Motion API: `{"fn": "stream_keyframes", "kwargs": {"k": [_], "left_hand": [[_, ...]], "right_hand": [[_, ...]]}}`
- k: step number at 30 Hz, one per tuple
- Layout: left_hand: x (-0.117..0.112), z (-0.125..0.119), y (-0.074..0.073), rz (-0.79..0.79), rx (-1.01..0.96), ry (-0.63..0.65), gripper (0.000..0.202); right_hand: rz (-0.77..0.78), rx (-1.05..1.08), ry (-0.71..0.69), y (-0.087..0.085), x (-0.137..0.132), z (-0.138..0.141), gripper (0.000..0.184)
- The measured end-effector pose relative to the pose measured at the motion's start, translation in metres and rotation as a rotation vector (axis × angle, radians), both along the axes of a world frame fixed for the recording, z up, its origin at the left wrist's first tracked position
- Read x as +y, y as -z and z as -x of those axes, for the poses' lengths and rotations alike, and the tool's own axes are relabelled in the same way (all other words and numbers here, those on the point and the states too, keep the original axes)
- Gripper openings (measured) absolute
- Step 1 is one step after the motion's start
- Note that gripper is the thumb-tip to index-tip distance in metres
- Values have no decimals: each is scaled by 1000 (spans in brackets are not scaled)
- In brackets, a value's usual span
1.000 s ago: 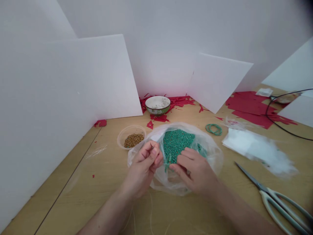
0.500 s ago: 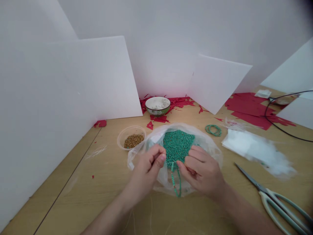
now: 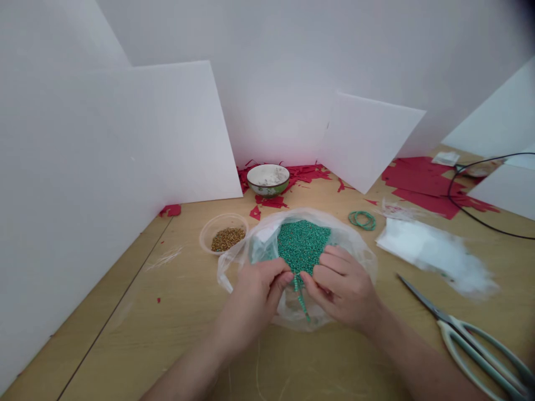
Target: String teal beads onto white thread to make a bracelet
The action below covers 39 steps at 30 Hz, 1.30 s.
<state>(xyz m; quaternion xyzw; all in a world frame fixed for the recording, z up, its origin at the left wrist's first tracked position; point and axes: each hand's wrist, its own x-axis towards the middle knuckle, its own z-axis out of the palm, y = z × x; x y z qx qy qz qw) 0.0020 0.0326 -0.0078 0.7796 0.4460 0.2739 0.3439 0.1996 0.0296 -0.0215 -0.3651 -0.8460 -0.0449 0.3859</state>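
Observation:
A clear plastic bag lies open on the wooden table, holding a heap of small teal-green beads. My left hand and my right hand meet at the heap's near edge, fingertips almost touching. A short strand of strung green beads hangs down from between them over the bag. Both hands appear to pinch its top end, though my fingers hide the grip and any thread or needle.
Behind the bag stand a ceramic bowl and a clear tub of brown seeds. To the right lie green bead loops, white wadding and scissors. Red paper scraps and white boards surround the table.
My hands have drawn closer together at the heap's edge. The bead strand now shows as a shorter, single hanging length instead of a longer loop.

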Motion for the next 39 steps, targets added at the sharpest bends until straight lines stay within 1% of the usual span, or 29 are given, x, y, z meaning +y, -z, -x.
{"fn": "stream_keyframes", "kwargs": {"k": [6,8,10,12,15,17,18,20,22,24,25,26,28,30,32,34,36,37,39], "left_hand": [[3,0,0,451,-388,26,36],[1,-4,3,585,-534,-2,36],[-2,-7,8,697,-634,-24,35],[-3,-11,15,734,-650,-17,36],[-3,-15,23,643,-638,-37,37],[-5,-18,23,605,-692,-83,34],[-7,-20,22,618,-742,-108,33],[-13,-24,15,708,-859,-154,31],[-21,-27,7,843,-956,-197,31],[-29,-28,0,942,-1002,-211,31],[-33,-28,-2,962,-1012,-210,32],[-36,-26,-4,959,-1017,-212,32],[-39,-22,-6,895,-1008,-239,32],[-41,-17,-6,771,-965,-271,31],[-41,-14,-6,615,-886,-256,29],[-44,-13,-6,472,-776,-173,30],[-49,-15,-5,344,-648,-94,33],[-52,-16,-5,297,-587,-66,34],[-59,-18,-3,252,-496,-39,36]], "right_hand": [[107,49,-34,-4,2,-1,35],[116,19,11,-5,3,-3,34],[112,-42,72,-8,3,-3,32],[93,-103,120,-11,0,-1,31],[46,-158,167,-16,-12,10,29],[51,-179,173,-18,-24,20,24],[72,-187,176,-18,-30,25,21],[125,-187,212,-16,-42,34,18],[165,-163,253,-10,-52,41,19],[195,-101,263,-3,-62,44,20],[221,-55,255,1,-66,44,20],[263,-6,240,5,-71,42,21],[421,82,203,13,-80,36,25],[649,156,172,17,-87,27,27],[841,266,150,17,-90,18,27],[951,450,94,14,-90,13,28],[1020,689,6,8,-86,14,35],[1059,807,-33,6,-83,17,38],[1104,1051,-54,4,-78,27,36]]}}
